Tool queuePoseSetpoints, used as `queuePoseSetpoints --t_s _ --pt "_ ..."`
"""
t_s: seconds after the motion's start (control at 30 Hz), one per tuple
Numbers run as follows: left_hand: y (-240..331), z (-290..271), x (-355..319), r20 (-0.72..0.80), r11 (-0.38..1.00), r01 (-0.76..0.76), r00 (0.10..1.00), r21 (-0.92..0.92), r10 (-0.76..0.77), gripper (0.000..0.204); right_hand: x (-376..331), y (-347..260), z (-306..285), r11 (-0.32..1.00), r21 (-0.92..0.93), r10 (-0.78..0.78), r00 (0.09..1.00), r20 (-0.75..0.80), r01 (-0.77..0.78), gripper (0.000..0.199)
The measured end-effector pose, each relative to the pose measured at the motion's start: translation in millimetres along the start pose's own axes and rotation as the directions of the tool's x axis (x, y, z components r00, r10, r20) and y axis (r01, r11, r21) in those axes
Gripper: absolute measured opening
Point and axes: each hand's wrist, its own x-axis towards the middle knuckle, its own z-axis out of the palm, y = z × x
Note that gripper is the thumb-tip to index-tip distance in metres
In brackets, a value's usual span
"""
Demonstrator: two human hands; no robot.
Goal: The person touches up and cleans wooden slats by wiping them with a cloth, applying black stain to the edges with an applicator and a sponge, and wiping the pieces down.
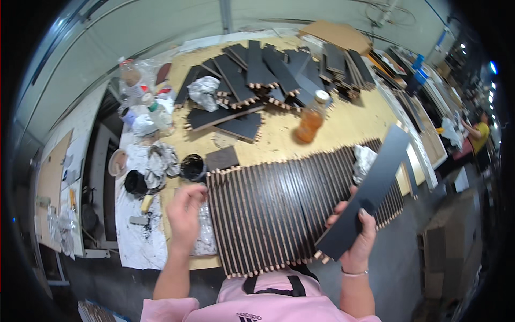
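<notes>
In my right hand (358,236) is a long dark grey board (371,197) with notched ends, held tilted above the right part of a row of boards. The thumb lies on its face and the fingers wrap its far edge. My left hand (183,217) is raised at the row's left end, its fingers curled together; whether anything small is between them is hidden. The row of dark boards (263,214) stands on edge, packed side by side, with pale notched ends along both sides. A black cup (193,167) stands just beyond my left hand.
A loose pile of dark boards (230,80) covers the table's far side. An orange-filled bottle (311,119) stands before it. Crumpled white wrap (161,161), another black cup (135,182) and plastic bottles (131,75) are at left. A person in yellow (479,134) is far right.
</notes>
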Motion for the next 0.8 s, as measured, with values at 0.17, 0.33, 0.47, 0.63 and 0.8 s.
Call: queuePoseSetpoints --t_s 0.17,0.33,0.47,0.63,0.8 --pt "-77 -93 79 0.016 0.750 -0.172 0.978 0.638 0.210 0.004 -4 7 6 0.999 -0.037 0.009 1.000 -0.030 -0.010 0.064" --pt "-117 -82 118 0.340 0.521 -0.401 0.916 0.753 0.213 0.006 -7 20 0 0.991 -0.068 0.115 0.993 -0.018 -0.116 0.063" --pt "-135 -73 136 0.557 0.423 -0.512 0.830 0.748 0.019 0.010 -8 30 8 0.978 -0.122 0.165 0.985 -0.048 -0.170 0.063" --pt "-132 -71 152 0.575 0.518 -0.488 0.818 0.703 -0.008 0.012 2 39 10 0.968 -0.168 0.177 0.981 -0.081 -0.188 0.064" --pt "-136 -69 154 0.618 0.503 -0.495 0.779 0.709 -0.104 0.014 15 43 20 0.951 -0.222 0.197 0.975 -0.100 -0.215 0.063"
